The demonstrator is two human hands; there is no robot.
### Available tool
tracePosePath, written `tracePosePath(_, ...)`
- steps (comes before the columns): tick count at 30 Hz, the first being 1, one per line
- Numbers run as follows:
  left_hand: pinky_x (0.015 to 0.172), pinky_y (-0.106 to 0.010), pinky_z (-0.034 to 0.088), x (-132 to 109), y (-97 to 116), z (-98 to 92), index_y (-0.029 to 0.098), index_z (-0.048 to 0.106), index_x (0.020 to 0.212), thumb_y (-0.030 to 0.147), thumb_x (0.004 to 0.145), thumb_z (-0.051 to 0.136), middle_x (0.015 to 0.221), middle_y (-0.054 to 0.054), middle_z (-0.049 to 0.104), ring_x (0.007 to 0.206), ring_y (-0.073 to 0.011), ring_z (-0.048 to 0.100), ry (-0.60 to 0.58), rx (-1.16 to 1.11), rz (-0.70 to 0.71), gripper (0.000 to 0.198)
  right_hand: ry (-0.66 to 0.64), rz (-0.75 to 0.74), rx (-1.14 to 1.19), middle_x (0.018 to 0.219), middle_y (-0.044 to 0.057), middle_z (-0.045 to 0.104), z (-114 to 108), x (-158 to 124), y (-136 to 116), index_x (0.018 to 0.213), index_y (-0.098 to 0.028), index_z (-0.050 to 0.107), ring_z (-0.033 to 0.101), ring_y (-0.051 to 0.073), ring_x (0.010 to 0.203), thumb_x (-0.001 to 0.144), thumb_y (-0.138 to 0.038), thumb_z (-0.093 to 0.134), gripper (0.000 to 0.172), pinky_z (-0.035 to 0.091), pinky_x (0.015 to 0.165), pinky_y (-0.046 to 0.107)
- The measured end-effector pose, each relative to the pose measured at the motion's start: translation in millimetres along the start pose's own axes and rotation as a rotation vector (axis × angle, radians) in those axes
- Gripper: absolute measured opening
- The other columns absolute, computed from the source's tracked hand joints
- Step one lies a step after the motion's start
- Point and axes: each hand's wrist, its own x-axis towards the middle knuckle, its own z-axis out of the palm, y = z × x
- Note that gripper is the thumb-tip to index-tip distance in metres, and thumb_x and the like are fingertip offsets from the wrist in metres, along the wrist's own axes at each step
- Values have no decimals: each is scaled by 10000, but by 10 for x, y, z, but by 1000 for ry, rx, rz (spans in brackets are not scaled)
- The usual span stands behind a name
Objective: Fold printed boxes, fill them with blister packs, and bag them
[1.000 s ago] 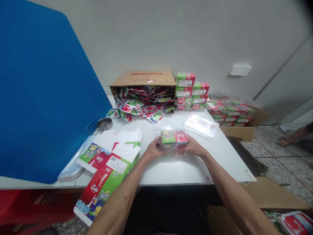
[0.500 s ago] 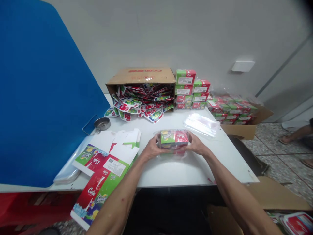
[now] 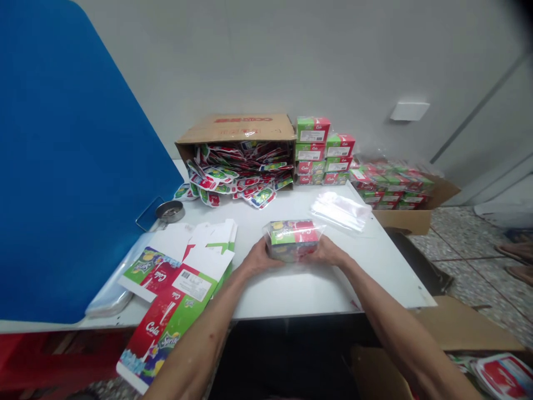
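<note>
Both my hands hold a small Cola and Sprite cardboard box (image 3: 293, 240) inside a clear plastic bag, just above or on the white table (image 3: 291, 291). My left hand (image 3: 260, 259) grips its left end, and my right hand (image 3: 327, 251) grips its right end. Flat printed carton blanks (image 3: 177, 286) lie to the left of my left forearm. A loose clear plastic bag (image 3: 340, 211) lies a little beyond my right hand.
An open cardboard carton (image 3: 235, 126) spills printed cutouts at the table's back. Stacked red-and-green boxes (image 3: 320, 150) stand beside it, with bagged boxes in a carton (image 3: 395, 216) beyond the right edge. A blue panel (image 3: 75, 155) rises left; a metal tin (image 3: 170, 211) sits near it.
The bagged box has tilted slightly in my hands, and the plastic sits tighter around it. The whole view has drifted slightly left and down.
</note>
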Motion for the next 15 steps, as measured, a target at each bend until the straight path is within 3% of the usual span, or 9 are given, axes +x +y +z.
tracePosePath(4, 1006, -465, 517, 0, 18, 40, 125, 635, 1288, 211, 482, 925, 1218, -129, 723, 1192, -380, 635, 40, 37, 30, 861, 106, 45, -102, 1212, 73, 720, 88, 25, 213, 1304, -218, 607, 664, 322, 1123, 566, -345, 925, 813, 519, 995, 470)
tracePosePath(7, 988, -473, 525, -15, 58, 58, 123, 660, 1250, 187, 461, 916, 1178, -134, 733, 1175, -388, 641, 78, 47, -4, 831, 117, 58, -137, 1216, 68, 721, 105, 19, 226, 1279, -220, 624, 658, 322, 1134, 551, -341, 922, 796, 521, 993, 468)
tracePosePath(11, 968, -458, 533, -102, 177, 48, 118, 664, 1234, 217, 446, 930, 1164, -143, 734, 1123, -364, 668, 74, 24, -67, 837, 105, 50, -12, 1202, 75, 732, 154, -47, 23, 1241, -203, 652, 671, 316, 1118, 530, -321, 927, 772, 524, 994, 461)
tracePosePath(15, 916, -414, 553, -278, 423, 3, 141, 690, 1194, 317, 556, 928, 1164, -139, 738, 1057, -318, 697, -37, -16, -130, 703, 27, 132, 143, 1115, 85, 763, 183, -191, -337, 1203, -193, 688, 712, 303, 1017, 607, -363, 903, 656, 572, 910, 444)
